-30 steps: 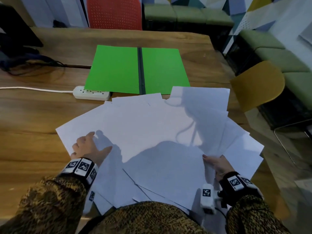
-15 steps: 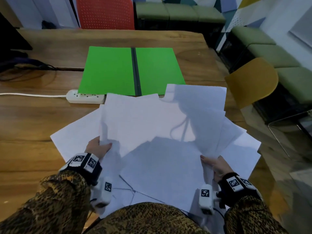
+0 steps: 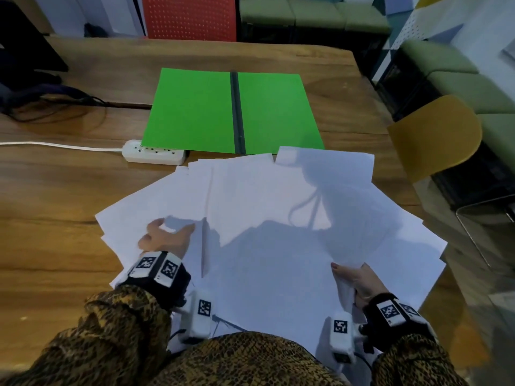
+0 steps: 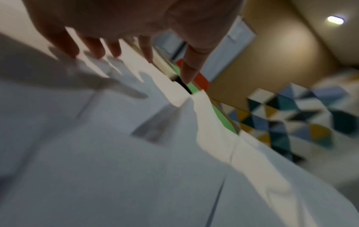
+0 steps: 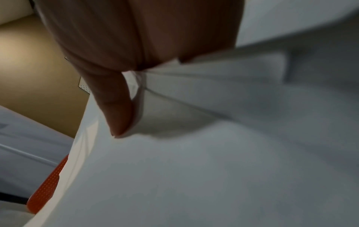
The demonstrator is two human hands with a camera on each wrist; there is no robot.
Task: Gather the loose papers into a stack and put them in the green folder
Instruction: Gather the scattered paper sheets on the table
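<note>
1. The right hand pinches the near edges of several loose papers, thumb on top, fingers hidden beneath.
2. The left hand rests on the sheets with fingers spread and straight, tips touching paper.
3. The papers fan across the counter between and beyond both hands.
4. Past the fingertips the green folder lies open and flat, its near edge just under the farthest sheets.
5. A white power strip sits beside the folder's left corner.

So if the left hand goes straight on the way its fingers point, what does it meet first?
Probably more of the loose white papers it hovers over or touches; beyond their far edge lies the white power strip, then the open green folder. Depth is unclear.
</note>
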